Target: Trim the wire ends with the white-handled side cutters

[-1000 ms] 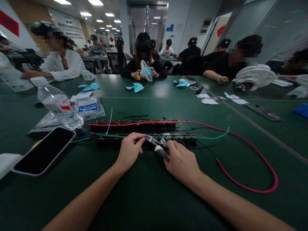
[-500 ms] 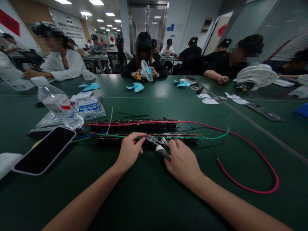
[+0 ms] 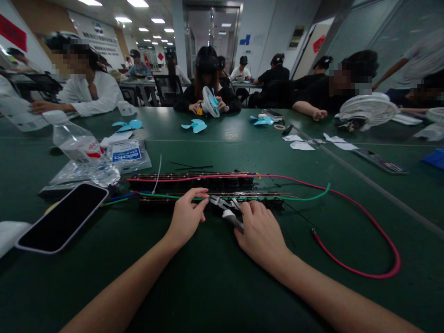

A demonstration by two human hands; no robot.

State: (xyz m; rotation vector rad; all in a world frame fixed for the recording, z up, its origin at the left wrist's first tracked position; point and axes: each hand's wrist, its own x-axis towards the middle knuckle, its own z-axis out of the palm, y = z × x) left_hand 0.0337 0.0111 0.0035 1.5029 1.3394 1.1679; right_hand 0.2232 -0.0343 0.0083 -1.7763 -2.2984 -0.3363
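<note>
My right hand [image 3: 262, 229] is closed around the grey-and-white handles of a pair of pliers [image 3: 231, 217], whose metal jaws point left. My left hand [image 3: 187, 215] pinches with thumb and fingertips right beside the jaw tips; what lies between them is too small to make out. Both hands work over the nearer of two long black strips [image 3: 156, 202] with metal along the top. A green wire [image 3: 312, 199] runs along this strip. Behind it, a red wire [image 3: 284, 176] crosses the farther black strip [image 3: 225, 181] and loops round to the right. A white zip tie [image 3: 158, 173] sticks up at the left.
To the left are a smartphone [image 3: 64, 219], a plastic bottle [image 3: 81, 145] and a plastic bag with a blue label [image 3: 126, 152]. Blue fan blades [image 3: 194, 126] lie farther back. Across the table a person holds a small fan [image 3: 210, 101]; a white fan cage [image 3: 367, 111] sits at right.
My hands and the pliers stay in nearly the same place; the view shifts very slightly. At the far right, a standing person in the background has moved.
</note>
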